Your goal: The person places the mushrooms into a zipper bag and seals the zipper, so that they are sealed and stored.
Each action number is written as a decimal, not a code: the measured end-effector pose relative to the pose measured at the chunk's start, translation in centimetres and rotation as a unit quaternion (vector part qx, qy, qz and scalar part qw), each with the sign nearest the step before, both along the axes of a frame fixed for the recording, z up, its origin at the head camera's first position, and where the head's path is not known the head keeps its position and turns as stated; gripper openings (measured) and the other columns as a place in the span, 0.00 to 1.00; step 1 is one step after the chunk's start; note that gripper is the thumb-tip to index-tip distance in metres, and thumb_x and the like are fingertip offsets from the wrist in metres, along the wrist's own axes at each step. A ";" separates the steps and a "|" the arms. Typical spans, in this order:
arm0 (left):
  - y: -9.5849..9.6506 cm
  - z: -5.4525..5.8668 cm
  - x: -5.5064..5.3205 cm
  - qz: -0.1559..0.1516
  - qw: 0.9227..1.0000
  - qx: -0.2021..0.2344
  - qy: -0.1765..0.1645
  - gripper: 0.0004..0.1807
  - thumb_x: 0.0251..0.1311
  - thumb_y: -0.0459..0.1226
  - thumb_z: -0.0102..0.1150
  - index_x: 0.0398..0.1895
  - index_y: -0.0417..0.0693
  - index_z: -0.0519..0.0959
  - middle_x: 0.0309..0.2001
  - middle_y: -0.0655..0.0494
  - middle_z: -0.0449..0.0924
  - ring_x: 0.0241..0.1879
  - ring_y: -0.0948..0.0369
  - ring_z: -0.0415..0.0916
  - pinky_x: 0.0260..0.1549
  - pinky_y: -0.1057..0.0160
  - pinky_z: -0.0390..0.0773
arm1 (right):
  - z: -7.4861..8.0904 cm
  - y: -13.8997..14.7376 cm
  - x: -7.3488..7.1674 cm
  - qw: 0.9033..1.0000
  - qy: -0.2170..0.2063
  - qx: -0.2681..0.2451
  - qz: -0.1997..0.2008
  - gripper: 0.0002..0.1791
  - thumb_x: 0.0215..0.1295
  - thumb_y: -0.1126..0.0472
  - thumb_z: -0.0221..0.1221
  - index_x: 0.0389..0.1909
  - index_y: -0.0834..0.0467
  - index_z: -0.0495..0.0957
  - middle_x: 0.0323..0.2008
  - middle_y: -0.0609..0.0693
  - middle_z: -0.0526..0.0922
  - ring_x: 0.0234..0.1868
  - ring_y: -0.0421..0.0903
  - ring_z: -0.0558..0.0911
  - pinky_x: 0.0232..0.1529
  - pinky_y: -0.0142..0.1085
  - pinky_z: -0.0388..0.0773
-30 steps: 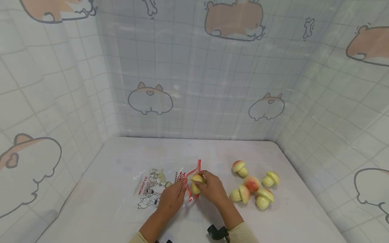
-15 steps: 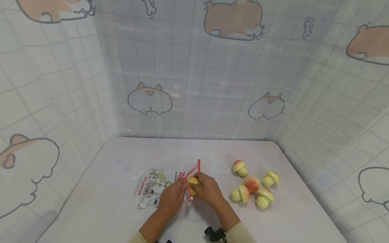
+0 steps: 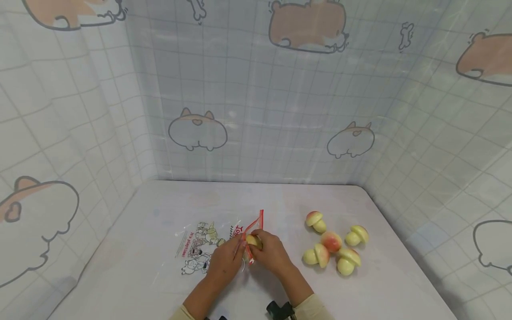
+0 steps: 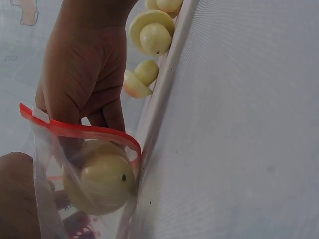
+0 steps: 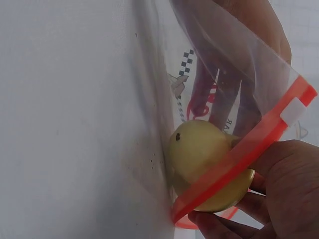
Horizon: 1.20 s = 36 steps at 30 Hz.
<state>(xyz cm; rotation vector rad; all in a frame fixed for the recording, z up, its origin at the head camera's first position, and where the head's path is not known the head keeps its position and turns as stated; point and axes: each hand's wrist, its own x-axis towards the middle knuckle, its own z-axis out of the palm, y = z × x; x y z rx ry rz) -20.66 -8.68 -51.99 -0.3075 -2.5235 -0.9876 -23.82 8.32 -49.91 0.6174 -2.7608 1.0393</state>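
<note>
Here, my right hand [image 3: 269, 253] fingers pinching a toy mushroom [image 5: 207, 162] into the bag [image 3: 208, 246] mouth, my left hand [image 3: 226, 262] fingers gripping its red rim, five mushrooms [image 3: 334, 246] right of the bag.

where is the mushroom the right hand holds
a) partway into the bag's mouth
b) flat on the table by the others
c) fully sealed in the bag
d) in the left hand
a: the mushroom in the right hand sits across the red zip rim of the bag, stem inside.

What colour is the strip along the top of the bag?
Red, with a small white slider. The bag's strip shows best in the right wrist view.
</note>
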 end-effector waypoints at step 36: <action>-0.2 0.1 -0.2 0.005 1.000 -0.014 0.023 0.24 0.74 0.52 0.48 0.59 0.47 0.81 0.53 0.56 0.85 0.55 0.57 0.81 0.54 0.53 0.80 | -1.3 -0.1 -0.4 0.996 -0.034 -0.047 0.065 0.20 0.71 0.56 0.59 0.60 0.56 0.79 0.55 0.50 0.84 0.49 0.44 0.85 0.49 0.37 0.84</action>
